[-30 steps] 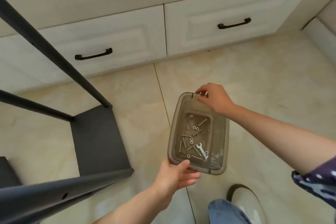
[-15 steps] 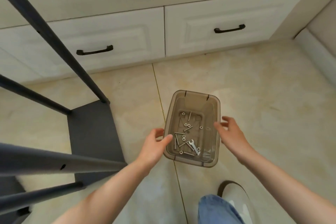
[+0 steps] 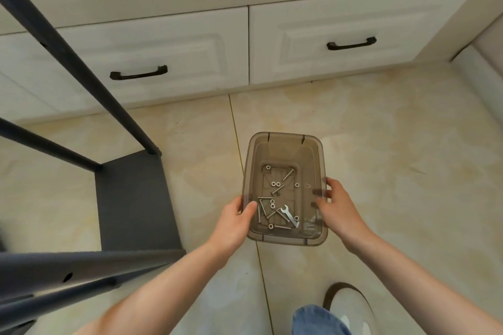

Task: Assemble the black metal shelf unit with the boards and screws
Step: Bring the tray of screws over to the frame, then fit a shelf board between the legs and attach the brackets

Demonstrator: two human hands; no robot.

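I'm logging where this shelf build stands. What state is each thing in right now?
Bin: open-topped, held at both long sides.
Screws and nuts: loose in the bin.
Wrench: lying in the bin.
Left hand: gripping the bin.
Right hand: gripping the bin.
Shelf frame: partly assembled.
Drawers: closed.

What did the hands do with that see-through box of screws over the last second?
Both hands regripped: the right hand left the far rim for the right side; the left hand shifted from the near edge to the left side. The smoky clear plastic box stays held; screws and small wrench remain inside.
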